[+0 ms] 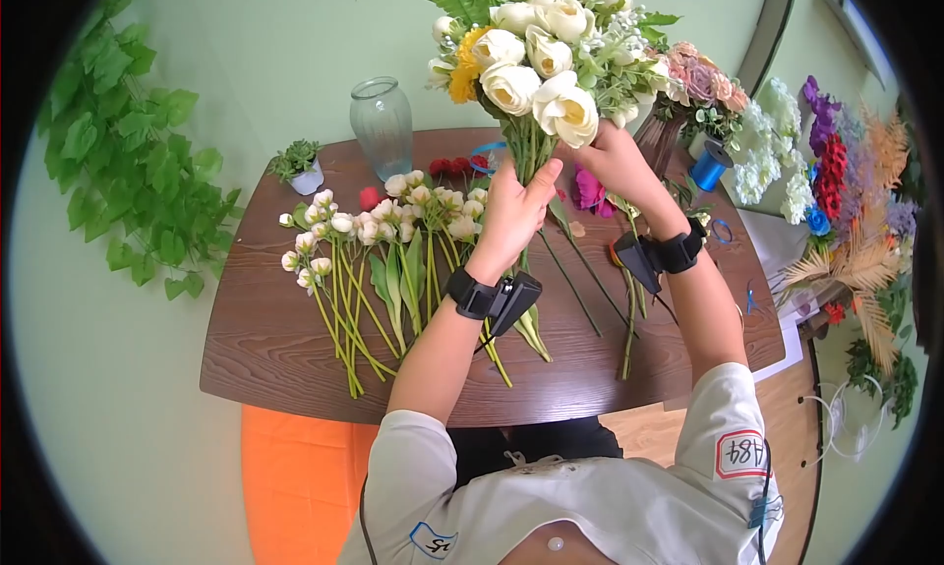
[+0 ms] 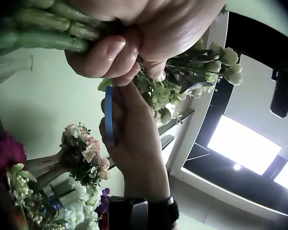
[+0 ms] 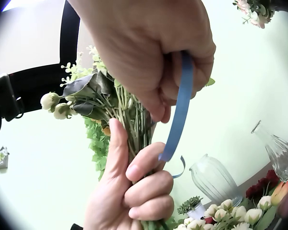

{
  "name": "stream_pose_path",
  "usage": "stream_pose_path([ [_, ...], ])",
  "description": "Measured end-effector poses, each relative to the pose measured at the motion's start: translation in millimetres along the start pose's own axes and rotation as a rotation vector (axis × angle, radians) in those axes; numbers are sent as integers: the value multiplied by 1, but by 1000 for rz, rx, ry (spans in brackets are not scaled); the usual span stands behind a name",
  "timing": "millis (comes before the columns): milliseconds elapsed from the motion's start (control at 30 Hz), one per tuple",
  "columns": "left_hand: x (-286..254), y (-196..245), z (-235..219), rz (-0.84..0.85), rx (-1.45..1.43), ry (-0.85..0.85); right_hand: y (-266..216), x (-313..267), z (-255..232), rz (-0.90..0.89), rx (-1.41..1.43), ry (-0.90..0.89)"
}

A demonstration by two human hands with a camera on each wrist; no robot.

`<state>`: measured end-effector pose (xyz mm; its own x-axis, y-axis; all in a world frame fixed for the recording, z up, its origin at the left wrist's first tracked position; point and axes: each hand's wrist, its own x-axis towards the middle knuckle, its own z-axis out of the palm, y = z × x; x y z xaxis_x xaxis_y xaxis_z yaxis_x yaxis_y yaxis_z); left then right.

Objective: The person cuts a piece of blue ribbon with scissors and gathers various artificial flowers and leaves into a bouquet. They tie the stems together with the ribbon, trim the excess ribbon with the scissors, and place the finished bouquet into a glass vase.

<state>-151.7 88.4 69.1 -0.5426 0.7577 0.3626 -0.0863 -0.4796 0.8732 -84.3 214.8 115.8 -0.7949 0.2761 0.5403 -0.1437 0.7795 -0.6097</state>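
A bouquet of white blooms [image 1: 546, 63] with yellow flowers and green leaves is held upright above the table. My left hand [image 1: 516, 216] grips its bundled stems [image 3: 137, 124], thumb on one side and fingers curled round the other. Behind the blooms, my right hand [image 1: 619, 167] is at the upper stems. In the right wrist view its curled fingers pinch a blue ribbon [image 3: 180, 112], whose flat length hangs down beside the left fingers. A thin curl of ribbon shows past the left hand. The bouquet's heads partly hide the right fingertips in the head view.
Loose white flowers [image 1: 393, 216] with long stems cover the left of the brown table [image 1: 295, 368]. Behind stand a glass vase [image 1: 382, 132] and a potted succulent [image 1: 298, 164]. A blue ribbon spool [image 1: 709, 167] and a pink bouquet [image 1: 700, 83] are at the back right.
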Motion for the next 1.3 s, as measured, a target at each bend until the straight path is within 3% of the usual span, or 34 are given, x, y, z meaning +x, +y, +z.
stream_pose_path([
  [200,4,-9,-6,-16,81,54,-3,-10,7,1,-2,179],
  [267,8,-15,-6,168,187,105,-7,-16,10,-15,29,204],
  [333,10,-19,-9,194,252,139,-18,-26,11,-116,-493,359],
  [367,10,-20,-9,218,314,173,-27,-30,10,-118,-492,359],
  [433,10,-19,-6,291,367,199,-45,-35,13,-589,-718,473],
  [500,7,-22,-5,355,420,216,-55,-43,24,-651,-622,300],
  [567,3,-29,-10,445,593,198,-71,-43,34,-601,-638,233],
  [600,3,-32,-5,673,440,182,-76,-41,40,-502,-799,162],
  [667,4,-32,-5,633,473,172,-77,-34,51,-388,-1032,88],
  [767,6,-31,-6,526,578,171,-80,-26,58,-307,-1078,92],
  [867,8,-30,-9,418,682,177,-74,-23,55,-386,-1040,168],
  [1000,10,-30,-11,270,813,196,-72,-26,49,-345,-1096,159],
  [1100,9,-32,-12,372,780,148,-75,-27,45,-328,-1065,55],
  [1233,6,-27,-9,283,798,137,-81,-27,42,-263,-1104,-8],
  [1300,6,-27,-8,509,857,176,-80,-27,41,-262,-1099,-21],
])
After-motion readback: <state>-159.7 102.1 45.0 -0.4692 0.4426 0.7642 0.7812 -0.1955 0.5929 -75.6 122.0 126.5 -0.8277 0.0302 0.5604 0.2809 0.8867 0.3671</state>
